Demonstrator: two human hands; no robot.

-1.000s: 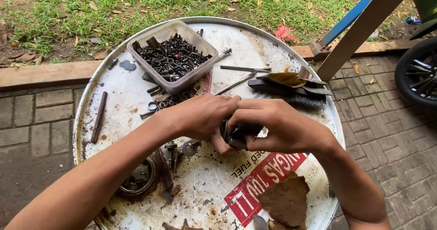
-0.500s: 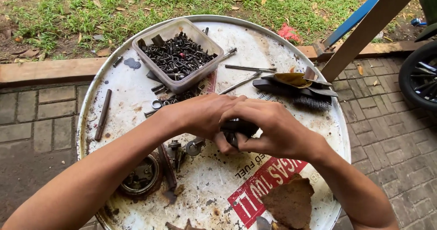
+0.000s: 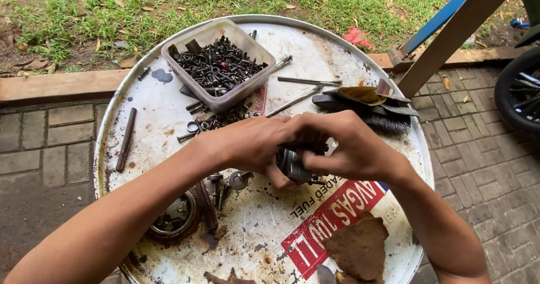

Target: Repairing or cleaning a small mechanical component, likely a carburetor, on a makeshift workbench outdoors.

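Note:
Over the middle of a round white drum lid (image 3: 169, 121), both of my hands grip one small dark metal part (image 3: 295, 165). My left hand (image 3: 247, 143) holds its left side with the fingers curled around it. My right hand (image 3: 349, 146) covers its top and right side. Most of the part is hidden by my fingers; only its grey underside shows.
A plastic tub (image 3: 216, 64) of dark bolts and screws stands at the back. A wire brush (image 3: 365, 107), thin rods (image 3: 309, 81), a bolt (image 3: 125, 139), a round metal ring part (image 3: 174, 216) and a brown rag (image 3: 357, 247) lie around. A slanted wooden post (image 3: 450, 34) and tyre (image 3: 520, 87) stand to the right.
My hands have shifted slightly on the part, the right hand turning further over its top. The view has moved a little; the things on the lid stay put.

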